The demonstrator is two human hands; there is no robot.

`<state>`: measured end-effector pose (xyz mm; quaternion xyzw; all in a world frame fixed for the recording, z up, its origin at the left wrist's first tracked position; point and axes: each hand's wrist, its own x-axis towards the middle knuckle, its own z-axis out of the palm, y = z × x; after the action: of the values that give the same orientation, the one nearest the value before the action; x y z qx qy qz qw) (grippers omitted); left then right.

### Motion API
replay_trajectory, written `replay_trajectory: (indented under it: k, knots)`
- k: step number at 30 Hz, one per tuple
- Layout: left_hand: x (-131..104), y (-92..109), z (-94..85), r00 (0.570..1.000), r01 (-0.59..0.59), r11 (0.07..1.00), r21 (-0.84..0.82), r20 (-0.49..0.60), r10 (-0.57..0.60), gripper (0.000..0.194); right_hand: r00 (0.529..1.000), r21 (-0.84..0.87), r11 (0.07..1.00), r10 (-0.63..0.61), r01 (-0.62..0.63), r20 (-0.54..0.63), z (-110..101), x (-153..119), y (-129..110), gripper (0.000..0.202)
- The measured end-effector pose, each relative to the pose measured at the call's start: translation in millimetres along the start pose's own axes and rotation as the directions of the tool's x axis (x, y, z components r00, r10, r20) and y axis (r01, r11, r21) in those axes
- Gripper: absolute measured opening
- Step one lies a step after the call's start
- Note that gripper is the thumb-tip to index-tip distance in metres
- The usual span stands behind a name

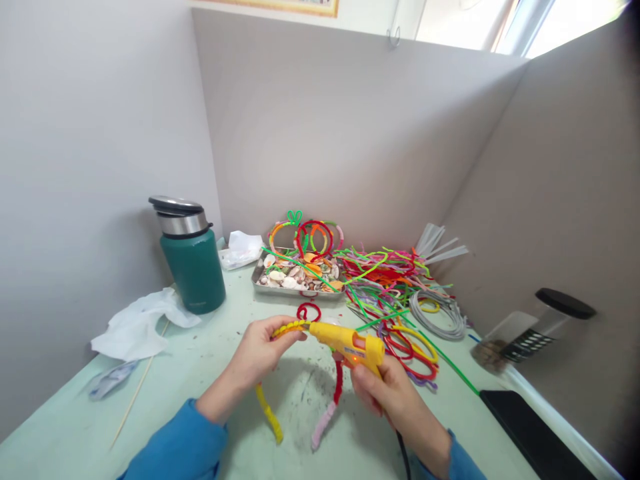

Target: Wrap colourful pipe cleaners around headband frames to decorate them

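My left hand [263,350] pinches a curved band wrapped in fuzzy yellow, red and pink stems. Its yellow end [270,417] hangs below that hand, and its pink end [325,425] hangs nearer the middle. In my right hand [387,390] is a yellow glue gun [345,339], held by its handle, with a small orange light showing. The gun's nozzle points left and meets the yellow top of the band beside my left fingertips. A black cord runs down from the gun. Just beyond the nozzle lies a red curl [309,311].
Behind the hands is a metal tray [300,291] of shells, with wrapped hoops at its back. Colourful fuzzy stems [385,267] spread to its right. A green bottle [193,267] and white tissue [143,323] stand left; a clear jar [533,333] and black phone-like slab [533,427] lie right.
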<state>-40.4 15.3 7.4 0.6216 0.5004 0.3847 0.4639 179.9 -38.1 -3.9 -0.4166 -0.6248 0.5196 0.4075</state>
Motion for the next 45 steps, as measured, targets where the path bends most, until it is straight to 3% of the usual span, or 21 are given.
replay_trajectory:
  k: [7,11,16,23,35,41,45]
  knots:
    - [-0.7,2.2,-0.3,0.999,0.027,1.0,-0.012,-0.021,-0.027,0.04,0.997,0.008,1.0,-0.002,0.003,-0.083,-1.2,0.0,-5.6,0.046]
    - [-2.4,4.3,-0.3,0.999,0.028,0.998,-0.049,-0.027,-0.03,0.049,0.972,-0.264,0.965,-0.05,-0.013,-0.231,-2.5,5.3,-3.2,0.041]
    - [-1.4,2.5,-0.3,0.999,0.037,0.998,-0.049,-0.023,-0.038,0.045,0.974,-0.713,0.701,-0.135,-0.036,-0.182,-2.9,8.2,6.1,0.026]
    - [-0.4,2.0,-0.2,0.999,0.028,0.999,-0.036,-0.027,-0.029,0.037,0.983,-0.919,0.374,-0.081,-0.123,-0.165,-4.5,9.2,10.1,0.02]
    - [1.2,1.5,-4.2,1.0,0.005,0.999,-0.042,-0.023,-0.006,0.034,0.969,-0.957,0.194,-0.077,-0.215,-0.234,-9.2,4.3,13.5,0.018]
    - [-1.1,2.9,-4.1,0.999,-0.026,0.999,-0.03,-0.026,0.025,0.033,0.971,-0.962,0.232,-0.155,-0.143,-0.181,-14.6,3.3,-8.2,0.024]
    - [-2.4,1.8,-3.6,0.997,-0.071,0.997,-0.018,-0.014,0.071,0.032,0.964,-0.843,0.535,-0.252,0.061,-0.09,-6.5,17.6,-33.5,0.026]
